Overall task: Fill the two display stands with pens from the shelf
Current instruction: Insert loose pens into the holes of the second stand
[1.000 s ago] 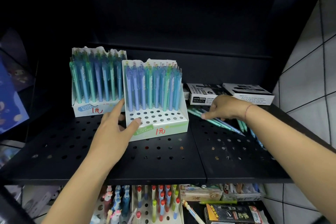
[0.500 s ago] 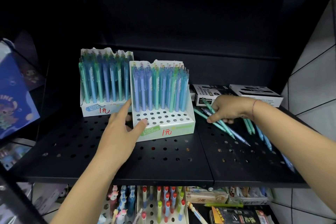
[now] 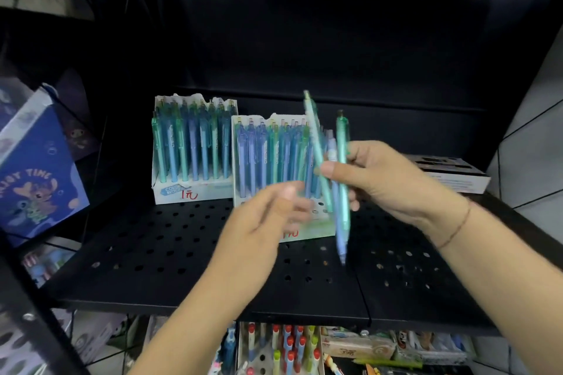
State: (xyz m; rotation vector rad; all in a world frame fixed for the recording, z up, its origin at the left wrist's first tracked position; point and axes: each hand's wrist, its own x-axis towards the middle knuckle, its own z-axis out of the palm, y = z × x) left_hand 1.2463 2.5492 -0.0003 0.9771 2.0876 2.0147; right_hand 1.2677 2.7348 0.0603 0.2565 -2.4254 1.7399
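Before near stand (image 3: 316, 227) | right hand (image 3: 387, 183) pinches three pens (image 3: 341, 192) mid-barrel: light, stiff, slippery | left hand (image 3: 265, 222) blurred, seemingly spread

My right hand (image 3: 387, 179) holds teal and pale-blue pens (image 3: 343, 213). At eleven o'clock, the white back stand (image 3: 213, 189) carries a red mark. The black shelf (image 3: 152, 253) is dotted with holes.

Open shelf (image 3: 152, 253) before both stands (image 3: 195, 192); box (image 3: 451, 176) rightward.
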